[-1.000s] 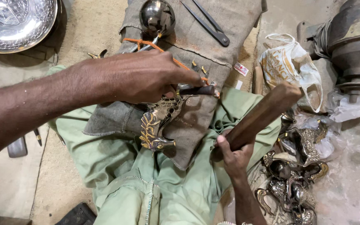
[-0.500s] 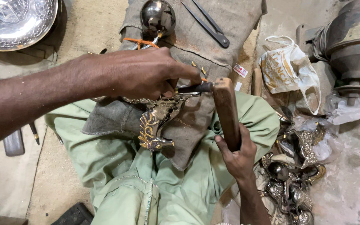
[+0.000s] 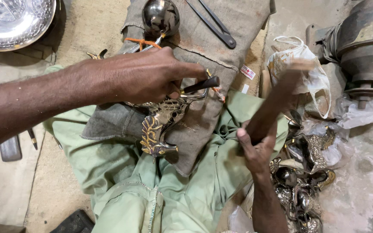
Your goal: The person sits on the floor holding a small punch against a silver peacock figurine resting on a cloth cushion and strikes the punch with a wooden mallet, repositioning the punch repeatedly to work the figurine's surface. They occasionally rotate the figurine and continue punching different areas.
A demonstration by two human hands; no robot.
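Head view: left hand (image 3: 145, 77) is gripping a slim dark-handled metal punch (image 3: 200, 85) against an ornate brass openwork piece (image 3: 158, 131) lying on coarse grey cloth (image 3: 203, 116). Right hand (image 3: 255, 149) is clenching a blurred brown wooden mallet (image 3: 277, 99).

Silver dish (image 3: 9, 21), black tongs (image 3: 214, 26), plastic bag (image 3: 307, 77).

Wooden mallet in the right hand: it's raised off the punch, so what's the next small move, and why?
Probably bring the wooden mallet down onto the dark end of the punch. The left hand holds that punch against the ornate metal piece on the cloth pad, while the right hand has the mallet lifted and tilted to the right, clear of the punch.
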